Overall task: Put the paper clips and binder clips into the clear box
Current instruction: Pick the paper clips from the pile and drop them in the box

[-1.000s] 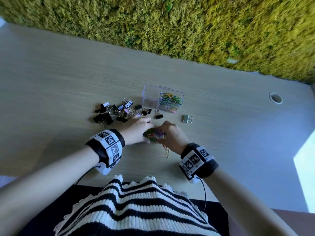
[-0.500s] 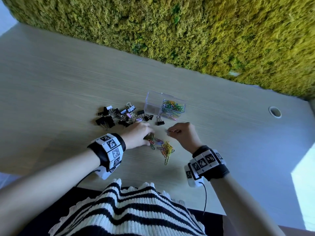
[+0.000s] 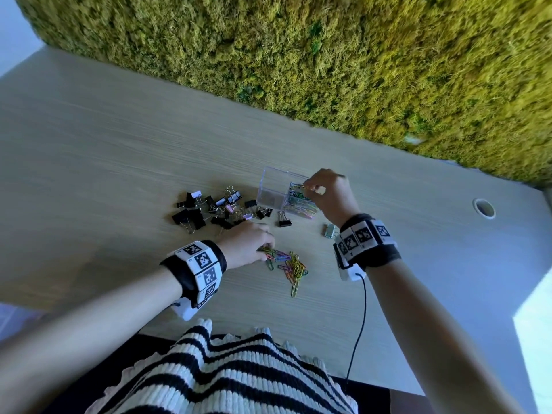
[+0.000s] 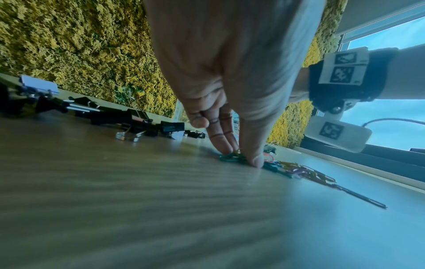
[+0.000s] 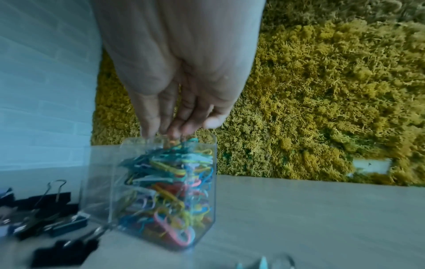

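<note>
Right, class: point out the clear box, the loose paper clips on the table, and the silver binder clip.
clear box (image 3: 270, 189), head view, its empty left compartment wall.
loose paper clips (image 3: 291, 265), head view, middle of the pile.
silver binder clip (image 3: 329, 230), head view, its metal body.

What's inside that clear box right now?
The clear box has coloured paper clips piled in its right compartment; the left compartment looks empty. The right hand hangs over the top, hiding whatever its fingers hold.
</note>
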Demonstrator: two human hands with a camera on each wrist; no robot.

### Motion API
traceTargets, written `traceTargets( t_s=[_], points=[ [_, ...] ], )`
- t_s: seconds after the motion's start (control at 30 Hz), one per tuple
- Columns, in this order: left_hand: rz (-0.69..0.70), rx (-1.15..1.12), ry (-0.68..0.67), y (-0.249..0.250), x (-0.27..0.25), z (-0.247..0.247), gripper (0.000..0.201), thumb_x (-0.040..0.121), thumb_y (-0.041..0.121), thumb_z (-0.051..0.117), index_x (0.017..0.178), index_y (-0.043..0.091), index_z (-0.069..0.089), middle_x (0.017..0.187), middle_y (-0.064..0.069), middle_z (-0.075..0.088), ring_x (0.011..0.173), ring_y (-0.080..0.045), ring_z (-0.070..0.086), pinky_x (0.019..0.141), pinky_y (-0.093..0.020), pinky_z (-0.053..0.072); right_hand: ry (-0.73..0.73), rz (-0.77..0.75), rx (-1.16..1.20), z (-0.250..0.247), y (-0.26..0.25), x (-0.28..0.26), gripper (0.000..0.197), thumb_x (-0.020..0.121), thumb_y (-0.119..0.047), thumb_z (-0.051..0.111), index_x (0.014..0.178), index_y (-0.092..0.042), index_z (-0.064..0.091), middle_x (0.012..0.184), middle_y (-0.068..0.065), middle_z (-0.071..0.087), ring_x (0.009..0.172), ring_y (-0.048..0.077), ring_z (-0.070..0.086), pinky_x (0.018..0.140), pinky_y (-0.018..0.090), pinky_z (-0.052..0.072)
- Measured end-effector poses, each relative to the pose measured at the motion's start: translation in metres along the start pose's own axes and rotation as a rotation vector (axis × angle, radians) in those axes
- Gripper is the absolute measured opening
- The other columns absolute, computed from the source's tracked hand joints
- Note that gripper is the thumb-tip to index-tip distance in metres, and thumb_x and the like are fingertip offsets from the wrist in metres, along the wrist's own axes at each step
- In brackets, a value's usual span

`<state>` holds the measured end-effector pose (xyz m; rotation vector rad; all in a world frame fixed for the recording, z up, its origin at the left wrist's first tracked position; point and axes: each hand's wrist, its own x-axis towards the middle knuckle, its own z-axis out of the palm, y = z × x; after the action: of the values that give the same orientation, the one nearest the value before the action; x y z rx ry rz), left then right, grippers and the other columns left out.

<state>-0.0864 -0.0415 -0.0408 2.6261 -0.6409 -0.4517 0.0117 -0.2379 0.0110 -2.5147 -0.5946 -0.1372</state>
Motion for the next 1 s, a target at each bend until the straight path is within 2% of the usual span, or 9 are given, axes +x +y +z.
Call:
traceTargets(
  t_s=[0.07,0.13,0.23,0.33,0.5,0.63,0.73,0.87,1.0],
  points=[
    [-0.002,0.002,0.005,0.0,0.0,0.0,0.019,0.08,0.025,0.07,0.097,0.018,0.067,0.092,0.001,0.059,0.079,-0.014,0.049,0.07,-0.027,0.038,0.101,-0.042,-0.068,0.003,0.006,-0.008,0.016,0.078,-0.011,0.067,0.092,-0.01,0.072,0.091,0.008,0.065,0.089,0.026,0.053,0.075,0.043,0.05],
    [-0.002,0.001,0.006,-0.001,0.0,0.001,0.016,0.081,0.024,0.069,0.096,0.017,0.067,0.092,0.002,0.06,0.082,-0.016,0.052,0.072,-0.029,0.041,0.17,-0.079,-0.138,0.003,0.007,-0.018,0.026,0.076,-0.009,0.059,0.098,-0.016,0.072,0.098,0.008,0.06,0.094,0.028,0.048,0.076,0.042,0.047],
    [0.014,0.014,0.012,-0.001,0.0,0.001,0.016,0.083,0.023,0.067,0.096,0.015,0.069,0.096,0.0,0.063,0.088,-0.019,0.057,0.075,-0.029,0.043,0.067,-0.071,-0.303,0.005,0.001,-0.032,0.044,0.07,-0.004,0.055,0.105,-0.025,0.069,0.113,0.011,0.051,0.103,0.031,0.042,0.08,0.039,0.039],
    [0.036,0.016,0.022,0.0,0.001,0.001,0.015,0.083,0.024,0.067,0.095,0.014,0.07,0.096,0.0,0.065,0.087,-0.018,0.058,0.079,-0.032,0.046,-0.017,-0.007,-0.381,0.007,0.002,-0.038,0.05,0.066,-0.006,0.049,0.107,-0.028,0.067,0.122,0.012,0.047,0.108,0.033,0.039,0.082,0.041,0.038],
    [0.045,0.025,0.022,-0.001,0.0,0.002,0.017,0.084,0.026,0.066,0.096,0.014,0.07,0.095,0.002,0.065,0.085,-0.015,0.058,0.082,-0.035,0.049,0.102,0.022,-0.326,0.001,-0.002,-0.038,0.057,0.062,-0.002,0.043,0.111,-0.022,0.065,0.121,0.012,0.047,0.106,0.032,0.04,0.082,0.038,0.036],
    [0.049,0.029,0.024,-0.001,-0.001,0.001,0.016,0.084,0.026,0.066,0.094,0.014,0.07,0.094,0.002,0.066,0.084,-0.014,0.058,0.081,-0.032,0.049,0.16,0.093,-0.339,0.003,-0.003,-0.045,0.052,0.059,0.0,0.045,0.103,-0.015,0.068,0.117,0.013,0.05,0.104,0.033,0.042,0.08,0.04,0.039],
    [0.056,0.041,0.041,-0.001,-0.002,0.001,0.017,0.084,0.025,0.067,0.094,0.013,0.07,0.092,0.001,0.067,0.084,-0.016,0.06,0.081,-0.033,0.05,0.142,0.107,-0.363,0.008,-0.002,-0.054,0.053,0.057,0.001,0.046,0.101,-0.018,0.07,0.115,0.013,0.051,0.103,0.034,0.043,0.079,0.041,0.039],
    [0.058,0.048,0.039,0.0,-0.003,0.0,0.017,0.085,0.025,0.065,0.095,0.012,0.071,0.092,0.001,0.067,0.084,-0.016,0.06,0.079,-0.032,0.05,0.202,0.101,-0.319,0.007,-0.004,-0.056,0.058,0.056,0.005,0.045,0.102,-0.022,0.07,0.117,0.013,0.05,0.104,0.031,0.041,0.078,0.038,0.036],
    [0.073,0.077,0.02,0.002,-0.002,-0.001,0.013,0.086,0.02,0.062,0.089,0.011,0.071,0.088,0.0,0.066,0.08,-0.016,0.06,0.075,-0.032,0.051,0.183,0.081,-0.304,0.012,-0.003,-0.057,0.059,0.056,0.006,0.043,0.097,-0.023,0.073,0.115,0.013,0.052,0.104,0.032,0.042,0.078,0.039,0.037]
  ],
)
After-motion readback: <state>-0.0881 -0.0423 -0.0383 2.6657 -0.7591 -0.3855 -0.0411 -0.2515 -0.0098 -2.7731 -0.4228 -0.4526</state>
